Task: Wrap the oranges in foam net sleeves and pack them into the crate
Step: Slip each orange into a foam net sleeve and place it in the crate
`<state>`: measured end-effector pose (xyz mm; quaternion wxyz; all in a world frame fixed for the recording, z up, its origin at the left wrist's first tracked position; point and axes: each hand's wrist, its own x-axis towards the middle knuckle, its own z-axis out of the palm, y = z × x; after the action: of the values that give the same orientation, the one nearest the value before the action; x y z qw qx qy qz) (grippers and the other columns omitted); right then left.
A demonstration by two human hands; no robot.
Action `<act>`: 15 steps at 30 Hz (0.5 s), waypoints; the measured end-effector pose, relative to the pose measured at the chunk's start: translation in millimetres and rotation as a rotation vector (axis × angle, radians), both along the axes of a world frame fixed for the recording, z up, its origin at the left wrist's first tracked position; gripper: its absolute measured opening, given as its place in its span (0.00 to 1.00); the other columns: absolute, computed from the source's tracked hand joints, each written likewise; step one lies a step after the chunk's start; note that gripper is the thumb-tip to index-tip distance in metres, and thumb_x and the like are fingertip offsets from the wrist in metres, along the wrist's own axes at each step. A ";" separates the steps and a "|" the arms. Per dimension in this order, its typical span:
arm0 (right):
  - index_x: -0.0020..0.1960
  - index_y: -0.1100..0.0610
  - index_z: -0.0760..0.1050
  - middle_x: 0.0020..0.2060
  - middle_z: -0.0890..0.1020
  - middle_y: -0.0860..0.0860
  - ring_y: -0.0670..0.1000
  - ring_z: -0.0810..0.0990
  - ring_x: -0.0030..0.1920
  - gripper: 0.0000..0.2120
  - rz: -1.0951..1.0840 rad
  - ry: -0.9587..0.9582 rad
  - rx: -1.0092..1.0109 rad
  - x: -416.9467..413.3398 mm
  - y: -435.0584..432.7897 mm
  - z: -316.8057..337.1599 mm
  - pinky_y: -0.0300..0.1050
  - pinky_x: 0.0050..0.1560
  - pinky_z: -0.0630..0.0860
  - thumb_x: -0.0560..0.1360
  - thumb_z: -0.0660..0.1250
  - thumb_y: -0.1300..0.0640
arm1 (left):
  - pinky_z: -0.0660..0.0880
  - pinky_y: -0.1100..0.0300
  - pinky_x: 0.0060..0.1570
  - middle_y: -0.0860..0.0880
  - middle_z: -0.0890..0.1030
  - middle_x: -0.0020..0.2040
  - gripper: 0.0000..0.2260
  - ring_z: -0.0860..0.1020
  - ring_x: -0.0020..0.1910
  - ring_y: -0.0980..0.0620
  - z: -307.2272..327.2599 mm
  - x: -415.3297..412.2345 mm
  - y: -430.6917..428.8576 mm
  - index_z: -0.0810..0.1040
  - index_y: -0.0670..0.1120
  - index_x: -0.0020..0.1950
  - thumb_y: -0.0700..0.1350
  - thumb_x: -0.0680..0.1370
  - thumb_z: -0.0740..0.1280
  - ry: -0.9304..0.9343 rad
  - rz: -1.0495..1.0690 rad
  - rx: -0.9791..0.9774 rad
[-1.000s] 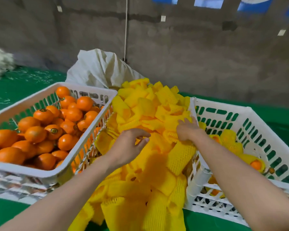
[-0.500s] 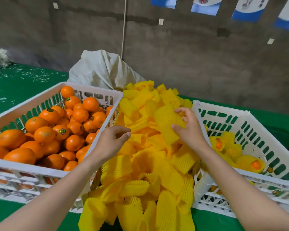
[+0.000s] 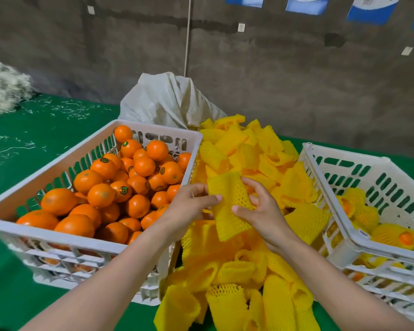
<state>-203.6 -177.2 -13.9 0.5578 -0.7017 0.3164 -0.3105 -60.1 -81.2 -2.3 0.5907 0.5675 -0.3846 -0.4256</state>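
A yellow foam net sleeve point(image 3: 227, 199) is held flat between both hands above the big pile of yellow sleeves point(image 3: 244, 271). My left hand point(image 3: 189, 206) pinches its left edge, thumb on top. My right hand point(image 3: 261, 211) grips its right side, fingers behind and thumb in front. Bare oranges point(image 3: 110, 187) fill the white crate point(image 3: 46, 232) on the left. The white crate point(image 3: 344, 225) on the right holds a few wrapped oranges point(image 3: 392, 235).
A grey-white sack point(image 3: 170, 101) stands behind the pile against the concrete wall. The table has a green cover point(image 3: 34, 130) strewn with pale shreds. A heap of white shredded filler point(image 3: 3, 89) lies far left.
My right hand lifted one sleeve out of the pile and drew it toward me. My left hand moved right and took hold of its left edge.
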 end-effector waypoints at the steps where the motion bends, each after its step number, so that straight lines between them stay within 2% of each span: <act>1: 0.64 0.46 0.66 0.61 0.75 0.56 0.44 0.77 0.55 0.28 0.004 0.016 -0.031 3.3 1.9 -1.0 0.43 0.52 0.78 0.71 0.70 0.68 | 0.79 0.46 0.44 0.39 0.78 0.44 0.09 0.78 0.41 0.45 0.1 1.1 0.7 0.75 0.34 0.52 0.39 0.77 0.67 -0.087 0.026 0.004; 2: 0.65 0.46 0.63 0.60 0.74 0.54 0.42 0.76 0.54 0.30 -0.006 0.055 -0.130 5.6 3.7 0.0 0.35 0.49 0.76 0.71 0.71 0.66 | 0.78 0.44 0.42 0.40 0.76 0.42 0.10 0.77 0.39 0.44 -0.8 2.7 0.9 0.73 0.34 0.53 0.40 0.78 0.67 -0.241 0.065 0.006; 3: 0.68 0.46 0.61 0.61 0.72 0.51 0.43 0.74 0.57 0.32 -0.024 0.120 -0.289 7.1 4.5 2.1 0.33 0.51 0.73 0.71 0.72 0.64 | 0.77 0.42 0.39 0.42 0.71 0.38 0.10 0.74 0.36 0.44 -1.3 3.5 0.8 0.72 0.35 0.51 0.41 0.77 0.68 -0.396 0.097 0.002; 5: 0.71 0.48 0.61 0.65 0.68 0.48 0.45 0.67 0.65 0.32 -0.032 0.195 -0.633 9.8 5.4 7.0 0.36 0.61 0.67 0.72 0.71 0.59 | 0.74 0.41 0.35 0.46 0.66 0.33 0.11 0.72 0.32 0.45 -2.8 6.1 1.3 0.67 0.40 0.43 0.41 0.76 0.69 -0.555 0.119 -0.018; 7: 0.64 0.54 0.72 0.61 0.73 0.51 0.51 0.70 0.63 0.23 -0.038 0.218 -0.894 15.1 8.7 13.2 0.41 0.62 0.66 0.71 0.71 0.56 | 0.71 0.47 0.30 0.49 0.66 0.31 0.14 0.70 0.27 0.50 -6.8 11.4 1.0 0.64 0.46 0.39 0.42 0.75 0.70 -0.600 0.115 -0.039; 9: 0.50 0.58 0.77 0.50 0.78 0.53 0.55 0.75 0.52 0.13 -0.076 0.259 -1.053 22.1 11.8 17.0 0.45 0.53 0.69 0.68 0.72 0.55 | 0.66 0.59 0.26 0.50 0.66 0.30 0.15 0.66 0.23 0.57 -8.8 16.2 1.3 0.64 0.47 0.38 0.42 0.75 0.70 -0.645 0.104 -0.043; 11: 0.43 0.58 0.73 0.43 0.77 0.52 0.53 0.74 0.41 0.09 -0.028 0.274 -1.041 29.4 14.4 20.4 0.46 0.44 0.70 0.68 0.73 0.58 | 0.63 0.66 0.24 0.50 0.67 0.31 0.14 0.67 0.23 0.58 -9.6 21.3 1.8 0.65 0.47 0.38 0.42 0.74 0.71 -0.668 0.110 -0.058; 13: 0.42 0.54 0.68 0.40 0.75 0.51 0.53 0.71 0.33 0.11 0.052 0.279 -0.946 36.3 14.3 22.4 0.51 0.36 0.70 0.71 0.71 0.61 | 0.63 0.67 0.24 0.51 0.69 0.30 0.14 0.68 0.23 0.60 -6.4 29.8 1.8 0.66 0.46 0.37 0.42 0.73 0.72 -0.670 0.100 -0.052; 15: 0.44 0.52 0.64 0.37 0.74 0.51 0.53 0.70 0.31 0.13 0.088 0.266 -0.883 42.5 11.1 24.5 0.52 0.32 0.68 0.73 0.68 0.63 | 0.66 0.67 0.25 0.52 0.71 0.29 0.14 0.69 0.24 0.61 2.5 43.4 -0.1 0.69 0.45 0.36 0.46 0.73 0.72 -0.535 -0.006 -0.046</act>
<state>-161.0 -166.0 10.6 0.1730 -0.9185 0.1926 -0.2988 -16.7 -81.3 0.2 0.4795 0.6453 -0.5381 -0.2532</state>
